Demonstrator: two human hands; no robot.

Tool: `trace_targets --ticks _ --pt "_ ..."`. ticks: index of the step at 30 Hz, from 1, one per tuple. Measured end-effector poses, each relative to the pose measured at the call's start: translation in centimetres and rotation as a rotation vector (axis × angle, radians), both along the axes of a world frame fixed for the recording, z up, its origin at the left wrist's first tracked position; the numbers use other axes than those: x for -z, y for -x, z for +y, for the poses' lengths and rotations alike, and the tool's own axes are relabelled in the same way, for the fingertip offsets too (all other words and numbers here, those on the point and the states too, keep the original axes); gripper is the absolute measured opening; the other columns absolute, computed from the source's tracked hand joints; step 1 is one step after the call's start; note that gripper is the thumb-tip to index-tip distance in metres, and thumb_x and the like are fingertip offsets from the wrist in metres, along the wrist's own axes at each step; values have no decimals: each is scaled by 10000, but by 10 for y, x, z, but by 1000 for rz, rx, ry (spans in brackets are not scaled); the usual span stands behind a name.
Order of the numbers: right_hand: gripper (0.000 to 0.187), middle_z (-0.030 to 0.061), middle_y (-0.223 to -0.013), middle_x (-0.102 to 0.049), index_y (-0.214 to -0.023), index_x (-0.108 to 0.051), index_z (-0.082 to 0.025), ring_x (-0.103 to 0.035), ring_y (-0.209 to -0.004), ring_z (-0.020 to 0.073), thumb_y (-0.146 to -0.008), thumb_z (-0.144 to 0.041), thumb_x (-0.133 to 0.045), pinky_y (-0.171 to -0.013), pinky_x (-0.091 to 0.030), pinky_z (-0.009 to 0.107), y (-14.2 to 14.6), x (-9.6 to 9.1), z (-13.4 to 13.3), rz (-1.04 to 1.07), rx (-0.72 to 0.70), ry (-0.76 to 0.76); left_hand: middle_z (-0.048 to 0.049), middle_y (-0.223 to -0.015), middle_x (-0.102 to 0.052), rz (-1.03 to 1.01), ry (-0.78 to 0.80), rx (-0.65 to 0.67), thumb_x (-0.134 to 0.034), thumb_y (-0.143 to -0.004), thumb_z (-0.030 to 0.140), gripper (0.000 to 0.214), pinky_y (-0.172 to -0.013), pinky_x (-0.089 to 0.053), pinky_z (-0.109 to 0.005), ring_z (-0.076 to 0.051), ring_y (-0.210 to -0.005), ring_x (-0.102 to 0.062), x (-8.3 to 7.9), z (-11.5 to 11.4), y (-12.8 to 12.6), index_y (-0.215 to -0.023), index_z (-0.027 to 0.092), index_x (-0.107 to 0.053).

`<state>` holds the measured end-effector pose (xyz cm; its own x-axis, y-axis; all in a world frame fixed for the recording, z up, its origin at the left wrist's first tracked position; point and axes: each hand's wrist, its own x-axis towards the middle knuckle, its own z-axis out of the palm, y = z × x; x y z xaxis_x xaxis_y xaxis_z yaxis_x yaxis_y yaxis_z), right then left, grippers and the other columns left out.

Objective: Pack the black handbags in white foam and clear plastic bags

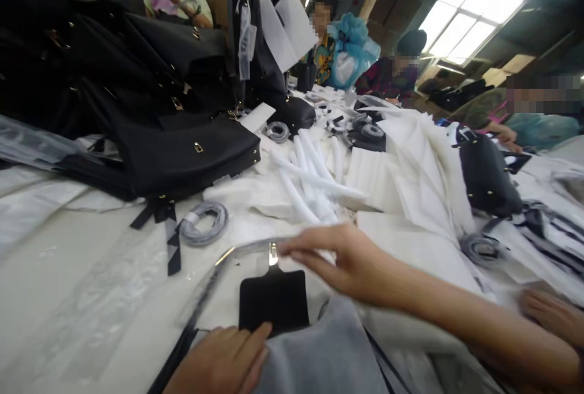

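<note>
Before me lies a bag with grey cloth (319, 351) and a black flap (274, 300) standing out from its top edge. A narrow tab at the flap's far end carries a gold clasp (273, 254). My right hand (337, 254) reaches in from the right, thumb and fingers pinched at the clasp's right side. My left hand (223, 357) is closed at the flap's lower edge, index finger on the black material; its other fingertips are hidden. A handle (201, 300) in clear plastic with a gold fitting arches behind the flap.
Black handbags (191, 157) are heaped at left. A coiled wrapped strap (204, 224) lies nearby. White foam tubes (305, 175) and white sheets (410, 169) cover the middle. Another black bag (488, 175) and a co-worker's hand (552, 315) are at right. Several people work beyond.
</note>
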<state>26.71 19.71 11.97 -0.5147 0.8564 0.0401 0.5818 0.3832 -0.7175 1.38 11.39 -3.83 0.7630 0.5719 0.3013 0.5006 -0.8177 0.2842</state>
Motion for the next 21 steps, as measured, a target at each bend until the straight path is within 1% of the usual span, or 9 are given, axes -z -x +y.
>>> trace_targets --ticks 2,4,7,9,11,13,15,18,21 --pt "295 19 -1167 -730 -1268 -642 -240 -681 -1063 123 -1019 -234 -483 -988 -519 238 -5 13 -80 -97 -89 85 -33 -808 -697 11 17 -20 -407 -1010 245 342 -662 -554 -356 -188 -695 -673 -5 -3 -4 -1301 163 -566" --pt "419 97 -1267 -686 -1321 -605 -189 -617 -1209 203 -1009 -446 -491 -1072 -485 336 -13 39 -137 -170 -133 -98 -37 -861 -715 11 26 -44 -396 -1023 288 358 -692 -544 -346 -185 -735 -682 -10 -3 -5 -1323 176 -555" --pt "661 135 -1495 -483 -1464 -460 -201 -416 -1408 318 -938 -595 -527 -1135 -398 535 -22 73 -176 -419 -91 -176 -46 -918 -731 21 32 -72 -405 -1030 329 378 -727 -532 -324 -179 -779 -690 -16 -2 -5 -1350 183 -542" --pt "704 150 -1538 -418 -1520 -362 -183 -354 -1442 328 -952 -570 -517 -1145 -368 573 -23 80 -180 -473 11 -205 -49 -940 -739 16 28 -75 -415 -1028 334 385 -734 -530 -313 -175 -789 -695 -18 -2 -5 -1361 186 -538" --pt "629 155 -1512 -456 -1514 -359 -159 -363 -1435 308 -994 -491 -479 -1164 -341 568 -18 77 -172 -445 93 -241 -55 -972 -745 1 12 -71 -420 -1027 332 384 -736 -533 -314 -176 -793 -699 -20 -3 -6 -1359 182 -541" --pt "525 144 -1437 -542 -1476 -411 -149 -419 -1390 292 -1019 -403 -460 -1182 -303 569 -12 72 -158 -416 93 -255 -65 -993 -748 -11 -9 -71 -414 -1030 329 380 -731 -537 -318 -179 -787 -703 -21 -4 -5 -1349 169 -543" --pt "447 135 -1278 -646 -1390 -502 -135 -532 -1260 289 -1009 -371 -494 -1156 -337 559 -7 73 -143 -423 65 -244 -69 -994 -749 -22 -21 -77 -409 -1032 339 379 -725 -539 -318 -179 -780 -705 -21 -5 -4 -1339 160 -544" --pt "350 106 -1020 -688 -1172 -621 -135 -622 -1004 274 -972 -416 -562 -957 -501 470 -7 79 -129 -475 59 -153 -62 -1001 -749 -42 -11 -96 -430 -1026 383 382 -745 -542 -309 -178 -807 -710 -22 -5 -1 -1318 168 -550" --pt "361 85 -956 -686 -1102 -618 -172 -641 -913 260 -951 -497 -572 -795 -512 377 -12 81 -121 -459 41 -33 -70 -1012 -752 -74 11 -116 -436 -1013 459 414 -759 -549 -306 -185 -836 -719 -26 -3 -1 -1262 159 -575"
